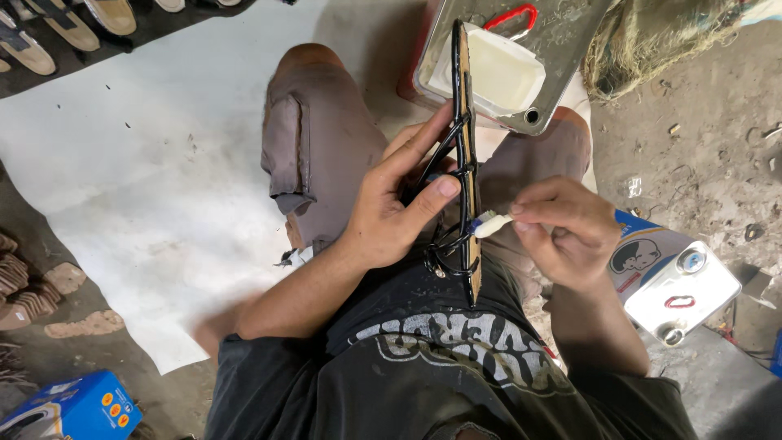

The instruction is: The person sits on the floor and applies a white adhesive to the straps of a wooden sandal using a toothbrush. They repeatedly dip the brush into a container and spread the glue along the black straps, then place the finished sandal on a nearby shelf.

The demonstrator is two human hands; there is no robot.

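- Black-strapped flat sandal with a tan sole (466, 163) stands on edge over your lap, between your knees, toe end toward the open tin.
- Your left hand (391, 216) is clamped on it: thumb pressed on the glossy black straps, fingers wrapped behind the sole.
- Your right hand (562, 232) is pinched shut on a small white-tipped brush with a blue neck (491, 224); its tip touches the sole edge just beside your thumb.
- Handling guess: sandal looks light, sole thin and a bit bendy, straps slick; hold it at mid-sole under the strap crossing, as you do, not by the loops.
- Open square metal tin with whitish glue and a red handle (505, 69) sits on the floor past your knees, close to the sandal's far end.
- Second closed tin with blue printed side (676, 285) lies by your right arm.
- White sheet (147, 179) covers the floor on your left; more sandals (65, 28) in a row beyond it, loose soles (24, 285) at the left edge, blue box (73, 407) near your left elbow.
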